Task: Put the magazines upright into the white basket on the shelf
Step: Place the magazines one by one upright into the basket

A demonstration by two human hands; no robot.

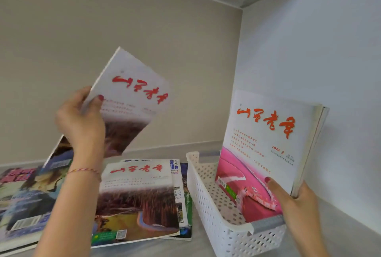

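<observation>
My left hand (82,120) grips a magazine (132,100) lifted above the pile (136,199); my right hand (294,201) clamps the pink issue (263,153), upright in the basket (208,201) on the shelf (340,215). Step: loading. Next, I judge: carry it right, tilt vertical, slot beside pink.

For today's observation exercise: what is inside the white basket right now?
Inside the white basket, magazines stand upright, a pink-covered one in front, steadied by the right hand. More stand behind it; their covers and number are hidden. The floor beside them is bare.
</observation>
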